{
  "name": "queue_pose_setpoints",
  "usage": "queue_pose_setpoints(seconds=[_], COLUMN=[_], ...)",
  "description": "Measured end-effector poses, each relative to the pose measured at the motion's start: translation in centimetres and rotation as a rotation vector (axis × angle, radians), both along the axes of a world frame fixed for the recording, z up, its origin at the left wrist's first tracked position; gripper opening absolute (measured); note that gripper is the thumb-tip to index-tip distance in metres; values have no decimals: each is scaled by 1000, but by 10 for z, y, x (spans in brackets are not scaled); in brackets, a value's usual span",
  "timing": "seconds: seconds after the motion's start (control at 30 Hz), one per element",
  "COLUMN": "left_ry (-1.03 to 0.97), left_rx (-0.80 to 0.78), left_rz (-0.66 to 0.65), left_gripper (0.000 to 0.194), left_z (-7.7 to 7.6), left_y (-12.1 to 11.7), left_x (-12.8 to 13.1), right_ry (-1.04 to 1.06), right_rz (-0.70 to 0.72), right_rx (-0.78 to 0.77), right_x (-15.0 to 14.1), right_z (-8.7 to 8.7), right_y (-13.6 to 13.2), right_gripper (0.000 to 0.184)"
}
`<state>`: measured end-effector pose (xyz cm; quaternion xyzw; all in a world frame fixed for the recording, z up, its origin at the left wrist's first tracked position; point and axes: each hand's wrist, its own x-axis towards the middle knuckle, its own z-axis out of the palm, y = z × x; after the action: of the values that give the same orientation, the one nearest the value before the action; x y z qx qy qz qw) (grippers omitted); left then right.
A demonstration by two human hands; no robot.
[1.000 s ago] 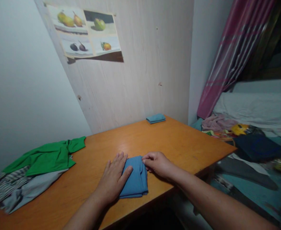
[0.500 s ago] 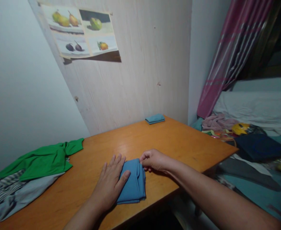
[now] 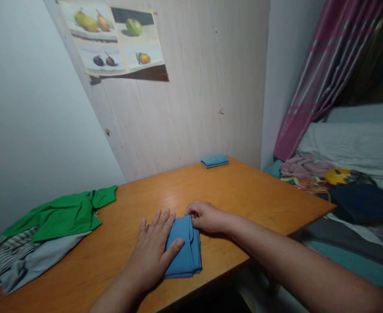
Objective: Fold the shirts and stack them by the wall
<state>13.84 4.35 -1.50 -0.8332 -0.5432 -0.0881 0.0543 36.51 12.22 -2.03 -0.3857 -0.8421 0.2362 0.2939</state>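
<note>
A folded, many-layered square of medium-blue cloth (image 3: 186,256) is laid flat near the close edge of the orange-brown wooden tabletop (image 3: 243,195). At its nine o'clock side it is covered by the bare left hand (image 3: 154,243), whose fingers are spread and rested mostly on the wood, with the thumb laid across the fabric. At about one o'clock, the far corner is met by the bare right hand (image 3: 209,216); its fingers are curled in close together, but whether a layer is pinched or merely touched cannot be told.

Along the three o'clock edge, the layers are left uneven — a rounded flap is seen above the plies beneath. If only that upper ply were tugged, the stack could be skewed; if too little weight is borne by the left thumb, the whole square could be dragged across the wood.

Farther off at one o'clock, a small folded teal-blue cloth bundle (image 3: 215,161) is set by the wall. Toward ten o'clock, a crumpled bright-green fabric garment (image 3: 67,213) is heaped over striped and grey clothing (image 3: 44,263), well apart from both hands.
</note>
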Motion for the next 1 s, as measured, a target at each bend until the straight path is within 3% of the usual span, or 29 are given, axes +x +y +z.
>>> queue_pose_setpoints(seconds=[0.17, 0.27, 0.37, 0.5, 0.63, 0.77, 1.0], left_ry=[18, 15, 9, 0, -15, -23, -42], left_rx=[25, 41, 36, 16, 11, 1, -9], left_rz=[-55, -97, -114, -103, -90, -83, -99], left_gripper=[78, 82, 82, 76, 68, 66, 67], left_z=[0, -2, -3, -1, 0, -1, -1], left_y=[-3, -3, -2, -3, -4, -3, -3], left_x=[0, -3, -4, -3, -2, -2, -3], right_ry=[-225, -258, -180, 98, 348, 454, 551], right_rz=[-175, -223, -210, -161, -98, -72, -110], right_rx=[155, 151, 41, -146, -359, -616, -695], right_x=[-7, -7, 1, 15, 22, 17, -10], right_z=[10, 10, 11, 11, 9, 6, 0], right_y=[-11, -16, -15, -24, -56, -88, -99], right_gripper=[11, 12, 7, 7, 7, 9, 13])
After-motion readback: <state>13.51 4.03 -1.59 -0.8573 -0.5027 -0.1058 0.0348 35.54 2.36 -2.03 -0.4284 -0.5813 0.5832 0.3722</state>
